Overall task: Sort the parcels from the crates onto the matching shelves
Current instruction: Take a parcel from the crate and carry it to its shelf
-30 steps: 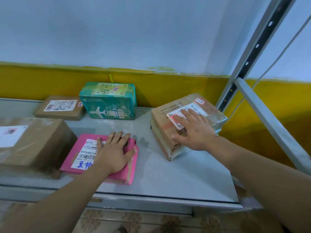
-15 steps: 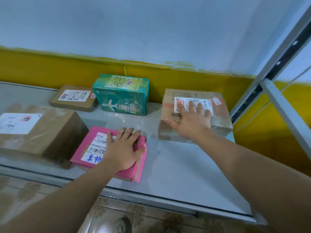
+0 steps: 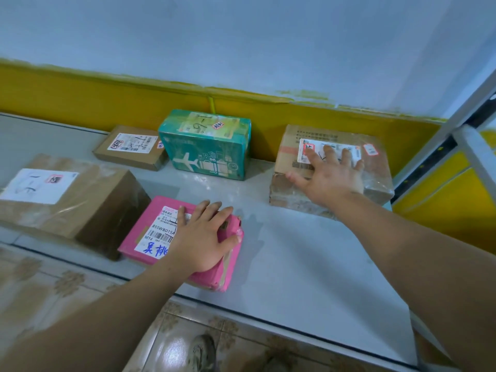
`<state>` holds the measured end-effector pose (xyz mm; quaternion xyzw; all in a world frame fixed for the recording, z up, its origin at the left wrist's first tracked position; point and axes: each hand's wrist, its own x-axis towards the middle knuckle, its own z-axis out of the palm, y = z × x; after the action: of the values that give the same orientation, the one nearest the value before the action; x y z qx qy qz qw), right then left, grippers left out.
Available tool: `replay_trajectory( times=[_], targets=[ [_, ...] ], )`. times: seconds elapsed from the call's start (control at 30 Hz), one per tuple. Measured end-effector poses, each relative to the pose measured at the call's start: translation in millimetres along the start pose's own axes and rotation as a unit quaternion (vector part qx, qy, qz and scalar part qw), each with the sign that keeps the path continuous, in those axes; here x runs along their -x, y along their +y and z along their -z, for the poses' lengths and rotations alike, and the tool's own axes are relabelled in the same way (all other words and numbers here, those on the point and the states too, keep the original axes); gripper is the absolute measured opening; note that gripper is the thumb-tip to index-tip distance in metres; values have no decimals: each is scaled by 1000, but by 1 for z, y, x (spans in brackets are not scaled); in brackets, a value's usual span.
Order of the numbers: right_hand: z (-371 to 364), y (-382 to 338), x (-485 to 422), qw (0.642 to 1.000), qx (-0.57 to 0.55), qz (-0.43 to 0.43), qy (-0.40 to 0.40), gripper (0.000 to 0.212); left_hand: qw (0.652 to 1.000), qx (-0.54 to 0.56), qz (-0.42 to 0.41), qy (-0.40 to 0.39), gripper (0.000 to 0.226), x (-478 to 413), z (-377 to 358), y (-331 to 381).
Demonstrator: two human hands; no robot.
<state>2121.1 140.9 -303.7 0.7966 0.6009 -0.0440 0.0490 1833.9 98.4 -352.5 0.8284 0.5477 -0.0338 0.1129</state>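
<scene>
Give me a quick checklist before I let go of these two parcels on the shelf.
1. Pink parcel lies flat on the shelf: ok, though its near corner is close to the front edge.
2. Taped brown box sits flat at the back of the shelf: ok.
3. Left hand flat on the pink parcel, no grip: ok.
4. Right hand flat on the box, no grip: ok.
5. Box's label matches this shelf: cannot tell, the hand covers it.
6. Teal box clear of both: ok.

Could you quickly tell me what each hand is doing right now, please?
Left hand: open, pressing flat on the pink parcel.
Right hand: open, fingers spread flat on the taped brown box.
</scene>
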Motion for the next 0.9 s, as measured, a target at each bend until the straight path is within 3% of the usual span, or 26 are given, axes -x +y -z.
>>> replay_trajectory(
  times=[0.17,0.33,0.53,0.7,0.9],
  targets=[
    [2,0,2,1000,-12,0,-10,93,1000,-4,4,-7,86,0,2,2],
    [23,7,7,995,-46,8,-90,92,999,5,9,-30,79,1,4,2],
    [77,-8,37,998,-33,37,-31,76,997,52,4,-59,73,7,48,0],
    [122,-91,68,996,12,85,16,78,999,29,-20,-25,71,53,121,-47],
    [157,-263,121,980,21,190,45,74,998,28,20,54,67,158,187,-163]
  ],
)
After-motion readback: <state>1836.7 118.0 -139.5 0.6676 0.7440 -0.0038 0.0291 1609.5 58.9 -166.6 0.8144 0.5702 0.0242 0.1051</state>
